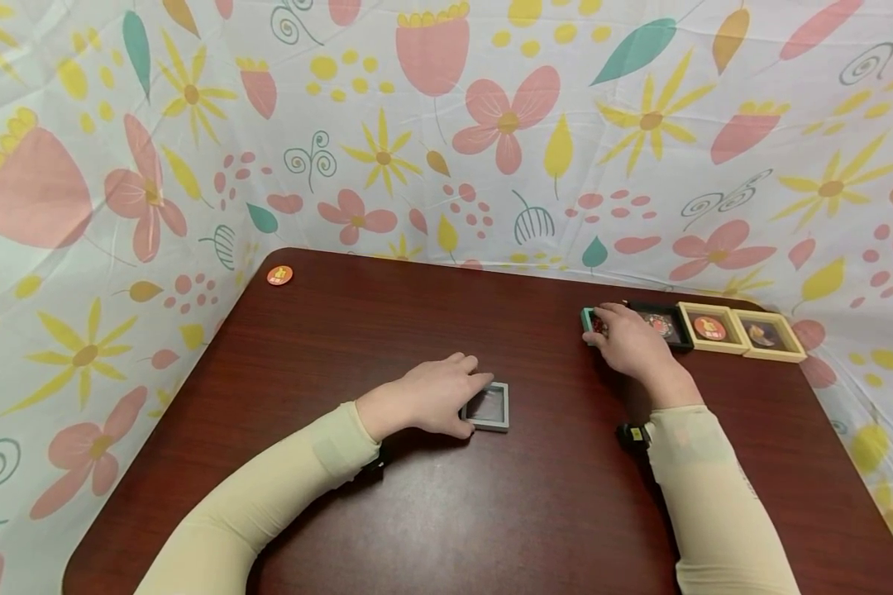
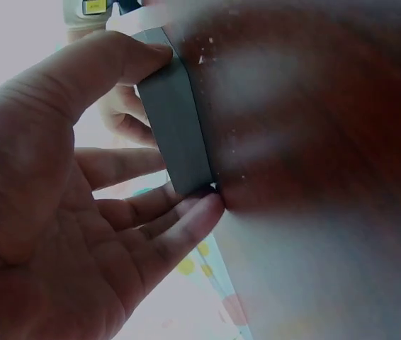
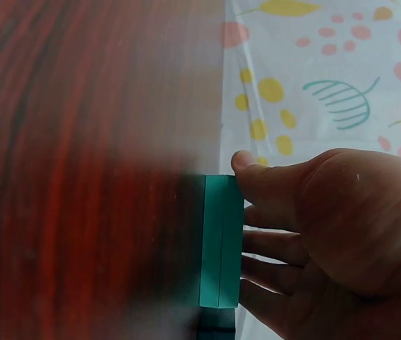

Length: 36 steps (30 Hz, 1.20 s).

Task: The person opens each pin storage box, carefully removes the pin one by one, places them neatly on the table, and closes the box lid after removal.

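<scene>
Near the middle of the table, my left hand [image 1: 433,398] grips a small grey square display frame [image 1: 491,427] with a clear window. In the left wrist view, the thumb lies at one end of the grey frame's side [image 2: 176,117] and the fingertips at the other. Farther right, my right hand [image 1: 635,343] holds a green frame [image 1: 588,321] at the left end of a row of frames. The right wrist view shows its two-layered green side [image 3: 220,244] between thumb and fingers. The hand covers most of its face in the head view.
Right of the green frame stand a black frame [image 1: 685,326] and two cream frames, one [image 1: 707,311] with an orange round disc inside, the other [image 1: 777,356] with a dark picture. An orange round disc [image 1: 279,275] lies at the table's far left corner. Flowered cloth [image 1: 432,207] hangs behind.
</scene>
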Tool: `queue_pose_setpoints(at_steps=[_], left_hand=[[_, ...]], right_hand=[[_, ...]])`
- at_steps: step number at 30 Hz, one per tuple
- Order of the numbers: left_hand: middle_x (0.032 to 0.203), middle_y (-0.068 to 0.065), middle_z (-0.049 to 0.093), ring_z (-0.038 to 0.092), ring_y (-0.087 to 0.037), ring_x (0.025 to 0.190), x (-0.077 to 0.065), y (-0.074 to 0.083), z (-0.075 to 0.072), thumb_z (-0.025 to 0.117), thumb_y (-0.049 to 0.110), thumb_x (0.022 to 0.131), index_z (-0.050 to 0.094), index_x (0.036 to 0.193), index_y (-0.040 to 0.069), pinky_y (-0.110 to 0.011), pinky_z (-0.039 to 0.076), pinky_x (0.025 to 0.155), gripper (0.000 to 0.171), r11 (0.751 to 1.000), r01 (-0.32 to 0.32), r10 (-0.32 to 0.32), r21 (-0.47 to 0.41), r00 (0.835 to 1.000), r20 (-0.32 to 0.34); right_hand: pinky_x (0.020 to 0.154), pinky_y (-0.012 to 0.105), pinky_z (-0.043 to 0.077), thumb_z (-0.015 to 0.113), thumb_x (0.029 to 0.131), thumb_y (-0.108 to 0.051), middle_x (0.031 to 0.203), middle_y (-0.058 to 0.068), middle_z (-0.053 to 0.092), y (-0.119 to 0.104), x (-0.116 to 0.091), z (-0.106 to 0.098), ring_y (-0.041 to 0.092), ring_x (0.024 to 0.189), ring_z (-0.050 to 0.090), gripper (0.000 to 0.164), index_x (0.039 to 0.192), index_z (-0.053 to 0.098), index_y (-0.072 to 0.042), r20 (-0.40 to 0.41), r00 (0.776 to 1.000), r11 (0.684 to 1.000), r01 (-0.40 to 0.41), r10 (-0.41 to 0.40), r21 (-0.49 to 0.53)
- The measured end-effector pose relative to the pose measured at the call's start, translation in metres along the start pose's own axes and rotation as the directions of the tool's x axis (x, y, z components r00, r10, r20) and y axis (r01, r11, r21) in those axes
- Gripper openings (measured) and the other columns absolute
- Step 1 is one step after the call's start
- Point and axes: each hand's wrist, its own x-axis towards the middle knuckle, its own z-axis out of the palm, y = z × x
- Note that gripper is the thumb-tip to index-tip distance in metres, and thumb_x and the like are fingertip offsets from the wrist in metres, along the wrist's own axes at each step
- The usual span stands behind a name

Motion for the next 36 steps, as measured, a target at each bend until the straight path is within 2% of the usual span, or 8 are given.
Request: queue_pose_setpoints(at_steps=[4, 8, 12, 16, 22, 27, 31, 36], left_hand=[[0.121, -0.003, 0.058, 0.051, -0.019, 0.107, -0.001, -0.005, -0.001, 0.089, 0.037, 0.083, 0.066, 0.149, 0.014, -0.034, 0.052, 0.074, 0.074, 1.000, 0.017, -0.017, -0.001, 1.000, 0.024], [0.119, -0.003, 0.055, 0.049, -0.020, 0.106, -0.003, -0.019, -0.005, 0.092, 0.033, 0.081, 0.066, 0.142, 0.014, -0.035, 0.052, 0.076, 0.069, 0.999, 0.048, -0.048, 0.001, 0.998, 0.037], [0.119, -0.005, 0.055, 0.050, -0.022, 0.107, -0.006, -0.042, -0.012, 0.095, 0.028, 0.080, 0.065, 0.141, 0.012, -0.039, 0.053, 0.079, 0.069, 0.995, 0.103, -0.103, 0.013, 0.994, 0.030], [0.121, -0.009, 0.057, 0.053, -0.027, 0.109, -0.010, -0.077, -0.019, 0.093, 0.022, 0.080, 0.065, 0.141, 0.008, -0.043, 0.055, 0.082, 0.068, 0.984, 0.177, -0.177, 0.023, 0.984, 0.015], [0.129, -0.015, 0.058, 0.053, -0.034, 0.119, -0.013, -0.143, -0.025, 0.089, 0.015, 0.084, 0.064, 0.143, 0.005, -0.050, 0.055, 0.090, 0.065, 0.948, 0.319, -0.318, 0.013, 0.948, -0.006], [0.132, -0.020, 0.059, 0.052, -0.037, 0.122, -0.027, -0.192, -0.033, 0.087, 0.011, 0.087, 0.064, 0.142, 0.002, -0.055, 0.055, 0.094, 0.060, 0.907, 0.421, -0.421, -0.015, 0.907, -0.008], [0.137, -0.024, 0.059, 0.052, -0.041, 0.126, -0.039, -0.219, -0.040, 0.085, 0.009, 0.089, 0.063, 0.143, -0.002, -0.058, 0.053, 0.098, 0.060, 0.880, 0.474, -0.474, -0.026, 0.881, 0.009], [0.145, -0.028, 0.058, 0.051, -0.046, 0.136, -0.049, -0.243, -0.049, 0.083, 0.006, 0.090, 0.063, 0.144, -0.003, -0.061, 0.050, 0.106, 0.059, 0.855, 0.518, -0.517, -0.031, 0.855, 0.038]], right_hand=[[0.123, 0.072, 0.032, 0.065, 0.114, -0.028, 0.166, 0.039, 0.037, -0.001, 0.001, 0.000, 0.059, 0.156, 0.033, 0.067, 0.160, 0.045, 0.015, -0.009, 1.000, 1.000, 0.013, -0.013, -0.005], [0.123, 0.072, 0.033, 0.066, 0.114, -0.028, 0.166, 0.039, 0.038, -0.001, 0.001, 0.000, 0.059, 0.155, 0.033, 0.067, 0.160, 0.045, 0.015, -0.015, 1.000, 1.000, 0.016, -0.016, -0.006], [0.122, 0.072, 0.033, 0.065, 0.114, -0.028, 0.166, 0.039, 0.037, 0.000, 0.000, 0.000, 0.059, 0.155, 0.034, 0.067, 0.161, 0.044, 0.014, -0.014, 1.000, 1.000, 0.010, -0.010, -0.003], [0.122, 0.072, 0.033, 0.065, 0.114, -0.027, 0.167, 0.038, 0.037, 0.002, 0.000, -0.001, 0.059, 0.155, 0.033, 0.068, 0.163, 0.041, 0.013, -0.022, 1.000, 1.000, 0.007, -0.007, 0.002], [0.121, 0.075, 0.031, 0.064, 0.114, -0.026, 0.169, 0.038, 0.033, 0.004, -0.005, -0.003, 0.060, 0.156, 0.030, 0.071, 0.167, 0.036, 0.011, -0.021, 1.000, 0.999, -0.022, 0.023, 0.025], [0.122, 0.074, 0.031, 0.063, 0.114, -0.026, 0.167, 0.040, 0.034, 0.001, -0.004, 0.000, 0.060, 0.156, 0.030, 0.071, 0.166, 0.035, 0.013, -0.029, 1.000, 1.000, -0.010, 0.011, 0.030], [0.122, 0.073, 0.032, 0.064, 0.114, -0.025, 0.167, 0.040, 0.034, -0.002, -0.004, 0.003, 0.060, 0.155, 0.031, 0.071, 0.165, 0.035, 0.015, -0.035, 0.999, 0.999, -0.008, 0.009, 0.033], [0.123, 0.071, 0.032, 0.064, 0.114, -0.025, 0.166, 0.040, 0.036, -0.003, -0.004, 0.003, 0.059, 0.155, 0.033, 0.069, 0.163, 0.038, 0.016, -0.037, 0.999, 1.000, 0.001, 0.000, 0.026]])
